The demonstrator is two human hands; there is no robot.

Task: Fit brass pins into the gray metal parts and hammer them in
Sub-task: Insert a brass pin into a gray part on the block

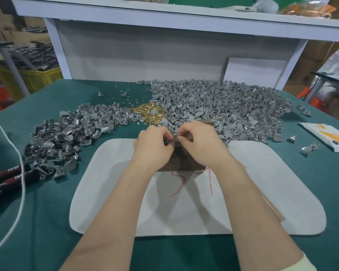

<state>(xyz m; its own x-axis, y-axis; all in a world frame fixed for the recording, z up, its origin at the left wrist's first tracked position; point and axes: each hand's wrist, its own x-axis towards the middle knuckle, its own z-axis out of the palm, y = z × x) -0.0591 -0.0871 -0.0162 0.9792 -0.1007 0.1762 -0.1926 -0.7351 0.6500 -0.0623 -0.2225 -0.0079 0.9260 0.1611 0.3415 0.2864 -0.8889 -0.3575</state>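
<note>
Green cloth [47,222] covers the bench, with a pale mat [262,192] on top at centre. A dark wood block [184,163] sits at the mat's far edge, mostly hidden by the hands. Red thread [177,185] trails from the block onto the mat.

Left hand [155,143] and right hand [202,141] meet over the block with knuckles up and all fingers curled in. Left fingertips are clamped on 1 gray part [169,142] in the gap between the hands. Right thumb and forefinger are pinched tight against the same part. Can't tell if a pin is in that pinch, it's too small to see.

Stock:
- brass pins [147,113]: 1 loose heap just beyond the hands, with strays scattered farther back
- big pile of gray parts [223,102]: far right, its near edge touching the block area
- smaller pile of gray parts [67,137]: left of the mat
- a few loose parts [309,148]: near the right edge

Other items:
- black-handled tool [8,176] at far left, partly under the small pile
- white cord [22,173] running across the tool
- white-and-yellow packet [325,136] at far right
- white shelf [184,18] overhead
- yellow crate [43,77] behind on the left
</note>
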